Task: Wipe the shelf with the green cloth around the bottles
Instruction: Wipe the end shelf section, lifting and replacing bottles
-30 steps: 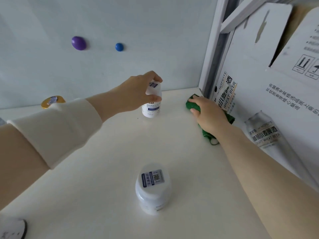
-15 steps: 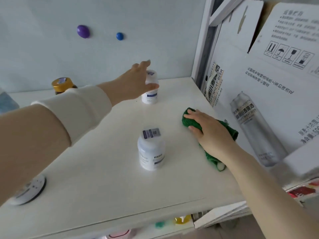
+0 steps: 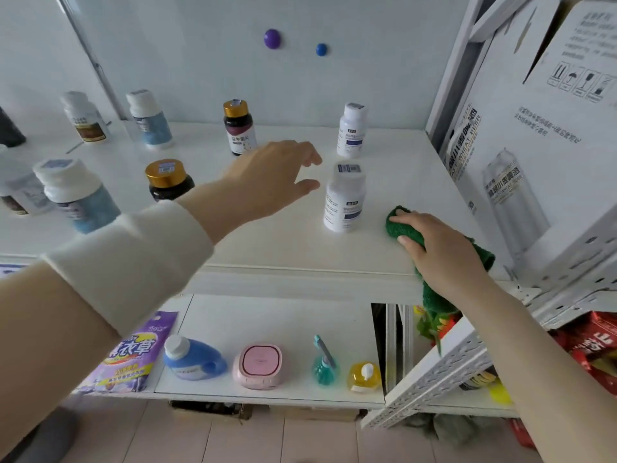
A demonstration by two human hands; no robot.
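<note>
My right hand (image 3: 440, 252) presses the green cloth (image 3: 399, 225) flat on the white shelf (image 3: 283, 242), near its front right corner; a tail of cloth hangs over the edge. A white bottle (image 3: 344, 198) stands just left of the cloth. A second white bottle (image 3: 351, 130) stands behind it near the back wall. My left hand (image 3: 277, 175) hovers open to the left of the nearer bottle, fingers apart, touching nothing. Dark bottles with gold caps (image 3: 238, 127) (image 3: 168, 178) and several pale bottles stand further left.
A large beer carton (image 3: 534, 145) walls in the shelf's right side. Two magnets (image 3: 272, 38) stick to the back wall. A lower shelf (image 3: 267, 315) holds a blue detergent bottle, a pink box, a teal sprayer and a yellow bottle.
My left hand let go of the far white bottle and drew back, open. My right hand slid the cloth toward the front edge. The view pulled back, showing more bottles and the lower shelf.
</note>
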